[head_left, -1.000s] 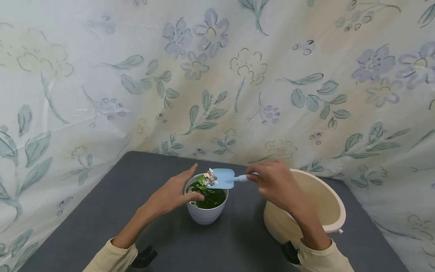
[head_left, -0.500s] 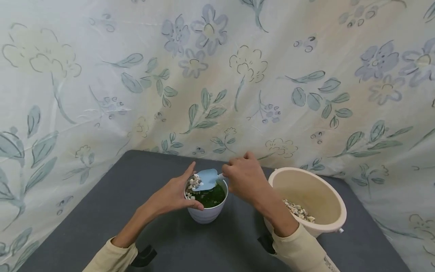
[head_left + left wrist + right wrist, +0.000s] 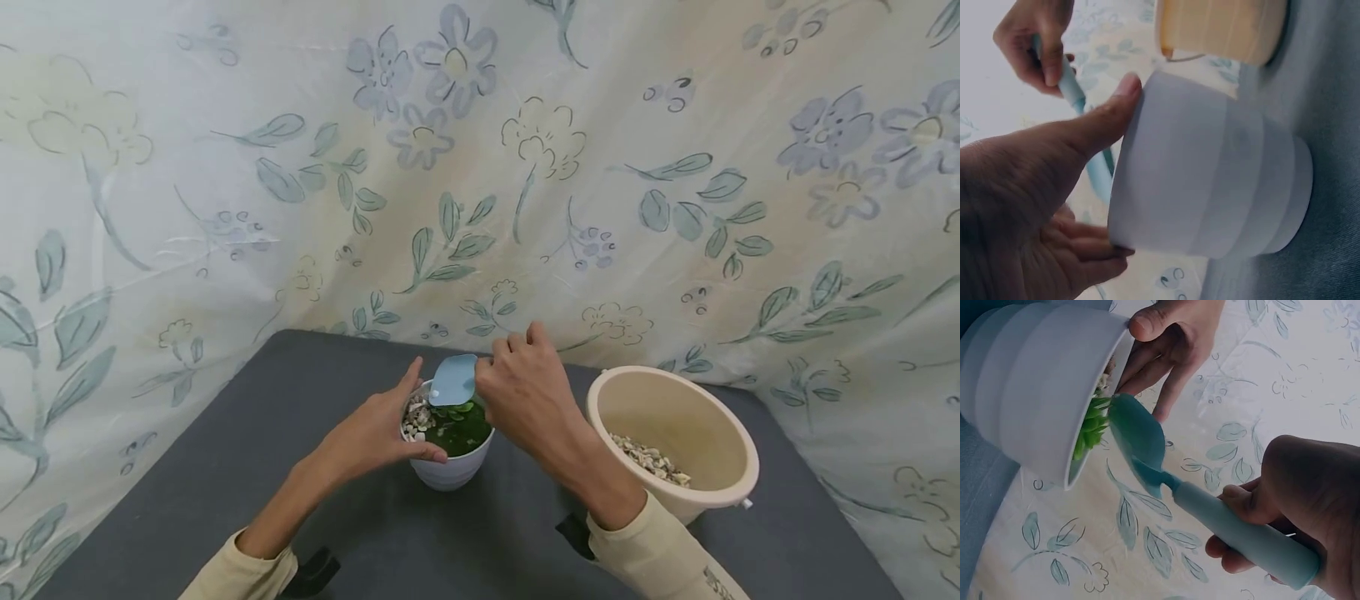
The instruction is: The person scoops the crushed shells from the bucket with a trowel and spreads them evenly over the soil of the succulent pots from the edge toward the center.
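1. My right grip [image 3: 528, 392] is closed round the handle of the blue scoop [image 3: 453, 381], with my thumb laid along it and my fingers curled beneath.
2. My left grip [image 3: 367, 437] clasps the white pot [image 3: 450, 475] by its left side: thumb on the rim toward the table's front edge, fingers spread on the side toward the back edge.
3. The pot stands upright near the middle of the table [image 3: 495, 542], a little closer to the back edge than to the front.
4. I have the scoop's blade tilted over the pot's mouth, its tip toward the left side. I cannot tell whether the tip touches anything inside.
5. In the pot, small pale stones [image 3: 418, 417] lie along the left side, by my left palm; dark green moss [image 3: 461, 435] covers the rest, and a leafy green plant [image 3: 1091, 428] rises beside the blade.
6. Near the table's back right corner, well apart from the pot, stands a cream bucket [image 3: 693, 417] with a heap of pebbles [image 3: 648, 460] low inside.
7. Past the table's back edge hangs a flowered cloth [image 3: 480, 167].
8. My beige sleeves [image 3: 652, 554] reach in from the front edge.
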`<state>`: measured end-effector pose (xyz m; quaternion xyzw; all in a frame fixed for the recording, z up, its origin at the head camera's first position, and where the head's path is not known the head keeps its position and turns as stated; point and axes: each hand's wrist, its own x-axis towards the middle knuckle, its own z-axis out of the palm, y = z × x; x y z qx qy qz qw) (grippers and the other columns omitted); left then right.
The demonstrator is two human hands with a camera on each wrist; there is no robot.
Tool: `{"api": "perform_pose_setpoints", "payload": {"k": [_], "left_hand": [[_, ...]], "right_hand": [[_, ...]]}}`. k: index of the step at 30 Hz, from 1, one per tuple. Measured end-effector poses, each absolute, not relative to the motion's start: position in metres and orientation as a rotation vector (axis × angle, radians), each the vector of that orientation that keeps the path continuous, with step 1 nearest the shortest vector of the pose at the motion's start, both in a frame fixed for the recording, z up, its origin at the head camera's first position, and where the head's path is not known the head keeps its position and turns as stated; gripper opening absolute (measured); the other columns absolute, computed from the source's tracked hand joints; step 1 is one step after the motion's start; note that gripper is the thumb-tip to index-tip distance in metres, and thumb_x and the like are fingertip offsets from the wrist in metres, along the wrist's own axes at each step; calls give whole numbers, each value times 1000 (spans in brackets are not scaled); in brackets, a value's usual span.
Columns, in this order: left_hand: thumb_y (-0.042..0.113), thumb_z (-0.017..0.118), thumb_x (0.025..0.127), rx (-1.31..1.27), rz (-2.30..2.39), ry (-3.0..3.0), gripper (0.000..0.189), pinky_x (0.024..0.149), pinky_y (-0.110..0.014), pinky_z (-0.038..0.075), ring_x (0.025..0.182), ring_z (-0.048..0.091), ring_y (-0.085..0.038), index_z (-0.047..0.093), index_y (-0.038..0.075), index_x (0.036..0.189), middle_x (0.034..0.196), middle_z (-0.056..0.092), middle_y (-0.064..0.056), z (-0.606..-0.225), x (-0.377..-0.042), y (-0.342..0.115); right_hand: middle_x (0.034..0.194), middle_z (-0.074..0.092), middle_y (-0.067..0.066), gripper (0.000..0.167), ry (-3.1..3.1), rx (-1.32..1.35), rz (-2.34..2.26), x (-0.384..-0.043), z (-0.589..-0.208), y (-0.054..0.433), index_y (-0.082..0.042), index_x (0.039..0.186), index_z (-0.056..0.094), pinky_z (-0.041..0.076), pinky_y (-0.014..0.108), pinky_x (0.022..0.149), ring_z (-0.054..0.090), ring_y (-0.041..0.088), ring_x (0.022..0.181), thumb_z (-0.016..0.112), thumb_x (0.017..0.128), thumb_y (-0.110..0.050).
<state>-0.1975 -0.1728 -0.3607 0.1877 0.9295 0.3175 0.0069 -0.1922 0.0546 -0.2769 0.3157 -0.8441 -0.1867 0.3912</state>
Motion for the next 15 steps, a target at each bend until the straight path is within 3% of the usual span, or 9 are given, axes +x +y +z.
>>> {"api": "perform_pose_setpoints", "payload": {"k": [5,7,9,12,15], "left_hand": [[72,77,79,453,864,3077,130,93,-50,58,124,66,-38,11,5,169,154,52,-25,-365,-183,-164],[77,73,78,417,737,3173,131,84,-44,59,105,68,-32,15,1,167,140,59,-24,-367,-178,-161],[79,73,77,398,629,3247,131,73,-38,55,87,62,-25,18,-1,166,127,61,-23,-368,-175,-161],[73,78,77,384,597,3259,131,70,-35,51,84,56,-22,16,1,167,125,59,-22,-368,-172,-161],[59,84,81,377,704,3195,128,76,-38,52,95,57,-25,9,4,169,133,55,-24,-367,-171,-163]], "right_hand": [[62,49,4,27,-2136,797,-411,-190,-281,66,-14,64,59,37,37,72,47,22,60,74,86,-13],[64,51,4,18,-2142,800,-381,-189,-284,71,-13,70,65,39,38,74,49,22,62,72,87,-12],[66,53,4,14,-2149,812,-349,-189,-286,75,-13,75,69,40,39,75,49,22,63,70,88,-9],[71,60,5,9,-2145,837,-290,-188,-289,83,-13,85,76,41,40,78,53,22,67,70,87,-7],[79,67,7,13,-2122,864,-255,-187,-291,86,-11,95,79,43,41,80,57,23,72,71,87,-6]]}}
